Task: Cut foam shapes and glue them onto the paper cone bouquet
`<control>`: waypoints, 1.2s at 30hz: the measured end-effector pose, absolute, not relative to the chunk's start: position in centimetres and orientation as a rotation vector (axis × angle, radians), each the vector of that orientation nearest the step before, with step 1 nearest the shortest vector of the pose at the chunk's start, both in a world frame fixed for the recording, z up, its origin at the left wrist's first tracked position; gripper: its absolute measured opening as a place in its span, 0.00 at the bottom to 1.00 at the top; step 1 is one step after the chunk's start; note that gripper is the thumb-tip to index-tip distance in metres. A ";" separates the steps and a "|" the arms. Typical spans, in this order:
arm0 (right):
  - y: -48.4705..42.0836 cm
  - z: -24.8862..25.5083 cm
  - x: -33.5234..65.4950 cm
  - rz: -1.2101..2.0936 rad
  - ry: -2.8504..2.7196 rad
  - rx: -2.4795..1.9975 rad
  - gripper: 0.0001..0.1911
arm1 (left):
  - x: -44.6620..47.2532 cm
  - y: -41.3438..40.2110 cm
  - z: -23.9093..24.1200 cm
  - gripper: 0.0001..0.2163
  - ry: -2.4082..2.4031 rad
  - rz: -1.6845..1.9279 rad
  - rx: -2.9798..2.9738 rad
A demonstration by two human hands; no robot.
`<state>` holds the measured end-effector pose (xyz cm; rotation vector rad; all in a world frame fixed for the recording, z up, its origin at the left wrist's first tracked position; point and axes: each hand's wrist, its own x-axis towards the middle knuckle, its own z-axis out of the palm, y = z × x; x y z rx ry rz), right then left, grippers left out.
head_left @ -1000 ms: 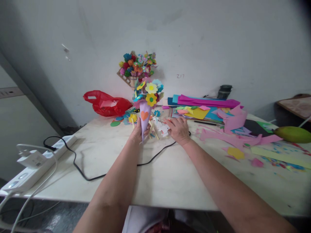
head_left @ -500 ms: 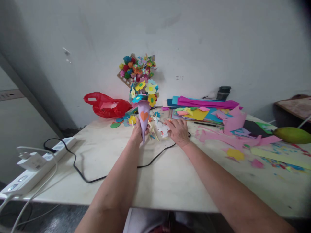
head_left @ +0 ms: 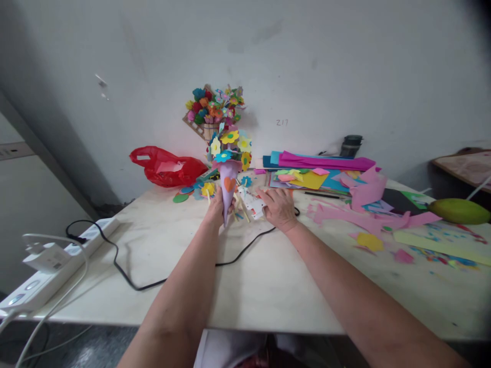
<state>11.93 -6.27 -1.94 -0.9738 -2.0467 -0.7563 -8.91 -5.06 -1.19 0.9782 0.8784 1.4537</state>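
Currently left hand (head_left: 218, 208) wrapped around purple paper cone (head_left: 227, 190), upright above table (head_left: 261, 286), paper flowers (head_left: 230, 145) on top. Right hand (head_left: 279, 207) spread flat on white card (head_left: 253, 203) just beside. Keep grip low, light; avoid crushing cone.

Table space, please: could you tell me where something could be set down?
Bare table lies near the front edge, between the black cable and the pink scraps. It is crowded around both hands, and by the paper stack at the back.
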 end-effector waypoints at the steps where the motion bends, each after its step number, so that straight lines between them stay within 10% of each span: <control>1: -6.3 -1.9 11.9 -0.754 -2.049 -0.970 0.27 | -8.9 -5.1 -1.2 0.26 0.882 1.456 0.980; 36: -7.0 -1.1 10.0 -0.800 -2.124 -0.967 0.15 | -8.0 -4.8 -1.3 0.22 1.079 1.498 0.845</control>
